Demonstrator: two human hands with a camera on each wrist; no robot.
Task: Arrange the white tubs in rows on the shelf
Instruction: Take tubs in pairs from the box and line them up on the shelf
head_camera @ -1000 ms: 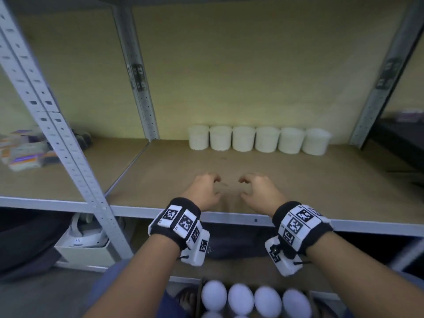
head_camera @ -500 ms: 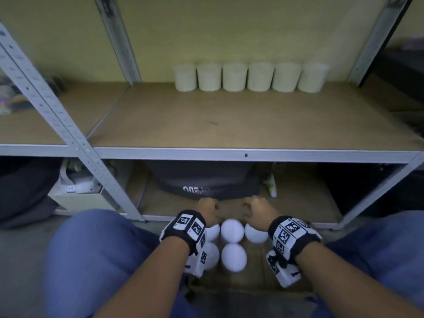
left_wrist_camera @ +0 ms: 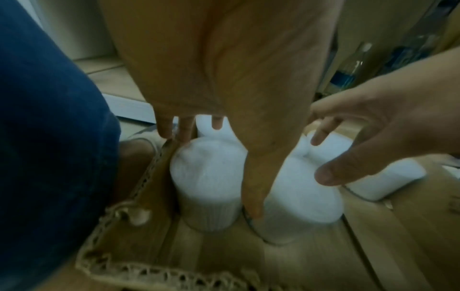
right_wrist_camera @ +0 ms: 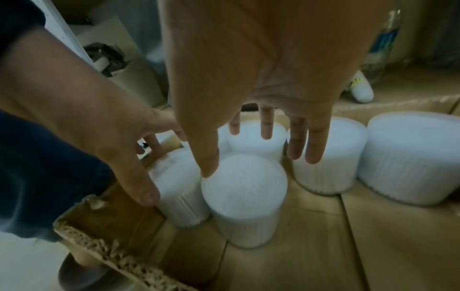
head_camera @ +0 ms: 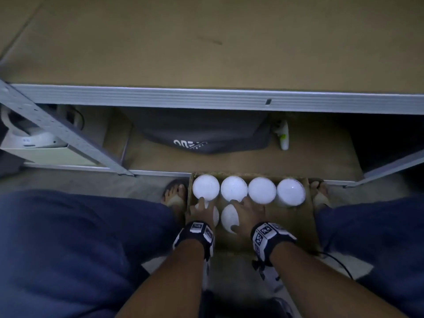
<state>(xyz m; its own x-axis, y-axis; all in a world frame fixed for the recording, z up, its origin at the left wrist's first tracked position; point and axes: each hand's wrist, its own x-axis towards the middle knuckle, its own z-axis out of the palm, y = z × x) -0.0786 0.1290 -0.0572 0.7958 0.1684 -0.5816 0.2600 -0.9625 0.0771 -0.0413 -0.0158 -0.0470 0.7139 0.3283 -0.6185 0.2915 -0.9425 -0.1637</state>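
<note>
An open cardboard box [head_camera: 296,226] on the floor between my feet holds several white ribbed tubs [head_camera: 261,190], a back row and two in front. My left hand [head_camera: 203,210] hangs spread over the front left tub [left_wrist_camera: 206,173], its thumb [left_wrist_camera: 254,206] reaching down between the two front tubs. My right hand [head_camera: 245,214] is spread over the front right tub [right_wrist_camera: 244,187], with its thumb [right_wrist_camera: 209,167] touching the tub's top. Neither hand has closed round a tub. The brown shelf board [head_camera: 206,53] above shows bare in the head view.
The shelf's metal front edge [head_camera: 206,97] and a slanted post [head_camera: 57,131] stand over the box. Under the shelf lie a dark grey bag [head_camera: 202,134], a white bottle [head_camera: 283,138] and a white device [head_camera: 27,138]. My knees in blue trousers flank the box.
The head view has tilted down from the shelf's row of tubs to the box. Both hands dropped from the shelf edge into the box and spread over the two front tubs.
</note>
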